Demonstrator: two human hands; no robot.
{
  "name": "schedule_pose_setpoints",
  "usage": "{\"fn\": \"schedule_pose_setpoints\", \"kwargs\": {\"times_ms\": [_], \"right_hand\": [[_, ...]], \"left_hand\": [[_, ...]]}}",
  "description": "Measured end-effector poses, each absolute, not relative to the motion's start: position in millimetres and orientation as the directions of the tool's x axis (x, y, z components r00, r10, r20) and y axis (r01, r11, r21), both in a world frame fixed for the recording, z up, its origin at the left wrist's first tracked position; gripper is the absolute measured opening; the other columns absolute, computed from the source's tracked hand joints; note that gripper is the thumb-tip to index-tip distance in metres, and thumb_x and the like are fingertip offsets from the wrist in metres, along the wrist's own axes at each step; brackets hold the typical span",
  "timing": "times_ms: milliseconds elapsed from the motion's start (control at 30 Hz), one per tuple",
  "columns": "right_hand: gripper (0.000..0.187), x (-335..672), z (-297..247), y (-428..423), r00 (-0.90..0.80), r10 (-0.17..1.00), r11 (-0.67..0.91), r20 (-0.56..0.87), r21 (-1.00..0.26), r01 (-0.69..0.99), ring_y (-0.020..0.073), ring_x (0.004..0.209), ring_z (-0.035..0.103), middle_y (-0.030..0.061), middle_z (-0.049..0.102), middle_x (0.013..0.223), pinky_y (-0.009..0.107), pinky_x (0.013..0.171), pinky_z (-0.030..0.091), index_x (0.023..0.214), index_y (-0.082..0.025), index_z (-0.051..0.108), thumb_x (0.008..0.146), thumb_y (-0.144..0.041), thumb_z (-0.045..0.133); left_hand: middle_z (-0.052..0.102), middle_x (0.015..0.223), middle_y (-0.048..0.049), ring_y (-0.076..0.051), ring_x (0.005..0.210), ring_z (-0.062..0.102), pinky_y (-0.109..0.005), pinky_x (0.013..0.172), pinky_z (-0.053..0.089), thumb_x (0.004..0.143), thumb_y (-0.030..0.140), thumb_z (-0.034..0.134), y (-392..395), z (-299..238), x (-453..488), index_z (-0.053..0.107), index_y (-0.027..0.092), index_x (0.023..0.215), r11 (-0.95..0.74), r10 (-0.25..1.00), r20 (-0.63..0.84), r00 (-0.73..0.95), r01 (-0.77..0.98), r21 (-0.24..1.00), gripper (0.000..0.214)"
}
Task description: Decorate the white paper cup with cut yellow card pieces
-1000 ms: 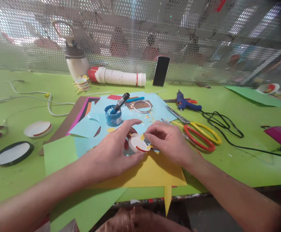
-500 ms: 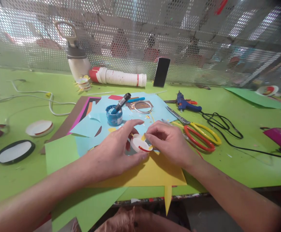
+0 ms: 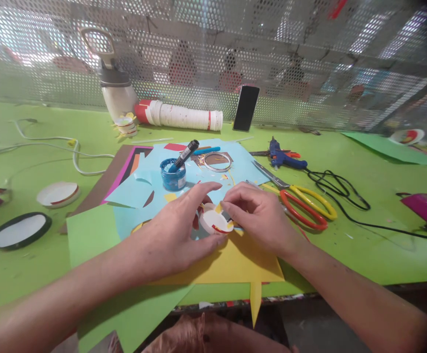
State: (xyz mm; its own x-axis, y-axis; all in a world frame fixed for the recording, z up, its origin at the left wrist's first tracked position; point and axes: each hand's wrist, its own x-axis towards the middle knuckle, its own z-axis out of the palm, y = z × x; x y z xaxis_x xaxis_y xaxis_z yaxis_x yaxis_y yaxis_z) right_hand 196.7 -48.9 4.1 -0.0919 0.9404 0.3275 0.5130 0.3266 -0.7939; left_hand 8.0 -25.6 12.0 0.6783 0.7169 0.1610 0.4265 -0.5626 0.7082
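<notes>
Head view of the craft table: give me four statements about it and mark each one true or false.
1. The left hand and the right hand both grip the white cup piece. True.
2. The scissors lie left of the hands. False: the scissors lie right of them.
3. A black marker leans in the blue pot. True.
4. The phone lies flat. False: the phone leans upright against the mesh wall.

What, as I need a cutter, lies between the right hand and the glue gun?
Scissors lie there, blades crossing between right hand and glue gun, in the head view.
</notes>
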Motion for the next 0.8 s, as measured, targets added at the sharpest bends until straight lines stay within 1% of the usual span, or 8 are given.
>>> {"fn": "schedule_pose_setpoints", "kwargs": {"times_ms": [100, 267, 333, 533, 633, 800], "right_hand": [[0.012, 198.0, 2.7, -48.8, -0.094, 0.933, 0.344, 0.346, -0.791, 0.505, 0.0153, 0.073, 0.057, 0.0026, 0.06, 0.077, 0.03, 0.067, 0.045, 0.071, -0.017, 0.063, 0.081, -0.011, 0.058], [0.013, 199.3, 1.0, -48.8, -0.107, 0.923, 0.37, 0.369, -0.779, 0.507, 0.015, 0.073, 0.057, 0.0022, 0.06, 0.076, 0.029, 0.066, 0.045, 0.071, -0.017, 0.062, 0.081, -0.01, 0.057], [0.013, 199.0, 0.7, -49.1, -0.111, 0.919, 0.379, 0.378, -0.772, 0.51, 0.0144, 0.072, 0.056, 0.0018, 0.059, 0.076, 0.028, 0.065, 0.044, 0.072, -0.018, 0.062, 0.081, -0.009, 0.057], [0.014, 198.0, 0.4, -49.8, -0.113, 0.909, 0.397, 0.4, -0.757, 0.519, 0.0138, 0.069, 0.054, 0.0018, 0.057, 0.075, 0.027, 0.061, 0.042, 0.072, -0.018, 0.061, 0.08, -0.007, 0.057], [0.014, 197.4, 0.4, -50.2, -0.118, 0.909, 0.397, 0.399, -0.747, 0.533, 0.0138, 0.068, 0.053, 0.0014, 0.057, 0.074, 0.027, 0.061, 0.042, 0.071, -0.018, 0.061, 0.08, -0.007, 0.056], [0.015, 196.4, 1.1, -51.3, -0.115, 0.907, 0.401, 0.406, -0.743, 0.536, 0.0143, 0.07, 0.054, 0.0018, 0.057, 0.075, 0.028, 0.062, 0.042, 0.071, -0.018, 0.06, 0.081, -0.008, 0.056]], "left_hand": [[0.056, 0.105, -0.0052, -0.019, 0.087, 0.056, -0.036, 0.078, 0.046, 0.081, 0.033, 0.06, -27.0, 12.0, 7.6, 0.03, 0.025, 0.136, -0.576, 0.714, 0.171, 0.678, 0.431, 0.695, 0.063], [0.052, 0.122, -0.0097, -0.025, 0.105, 0.054, -0.04, 0.086, 0.044, 0.083, 0.033, 0.058, -30.1, 14.1, 7.3, 0.029, 0.025, 0.137, -0.611, 0.706, 0.192, 0.681, 0.45, 0.651, 0.062], [0.05, 0.126, -0.0106, -0.026, 0.108, 0.053, -0.041, 0.087, 0.044, 0.083, 0.033, 0.057, -30.4, 14.8, 7.5, 0.028, 0.025, 0.137, -0.613, 0.706, 0.184, 0.684, 0.46, 0.642, 0.061], [0.052, 0.123, -0.0096, -0.025, 0.106, 0.054, -0.04, 0.086, 0.045, 0.083, 0.032, 0.057, -29.1, 13.0, 6.8, 0.027, 0.026, 0.138, -0.612, 0.708, 0.193, 0.68, 0.453, 0.648, 0.063], [0.055, 0.117, -0.0083, -0.024, 0.102, 0.056, -0.039, 0.083, 0.046, 0.083, 0.032, 0.058, -28.3, 11.0, 6.5, 0.027, 0.027, 0.138, -0.617, 0.702, 0.206, 0.682, 0.438, 0.653, 0.064], [0.056, 0.112, -0.0065, -0.022, 0.095, 0.057, -0.039, 0.082, 0.046, 0.082, 0.035, 0.059, -27.9, 10.4, 6.5, 0.028, 0.027, 0.137, -0.597, 0.709, 0.188, 0.679, 0.438, 0.672, 0.063]]}}
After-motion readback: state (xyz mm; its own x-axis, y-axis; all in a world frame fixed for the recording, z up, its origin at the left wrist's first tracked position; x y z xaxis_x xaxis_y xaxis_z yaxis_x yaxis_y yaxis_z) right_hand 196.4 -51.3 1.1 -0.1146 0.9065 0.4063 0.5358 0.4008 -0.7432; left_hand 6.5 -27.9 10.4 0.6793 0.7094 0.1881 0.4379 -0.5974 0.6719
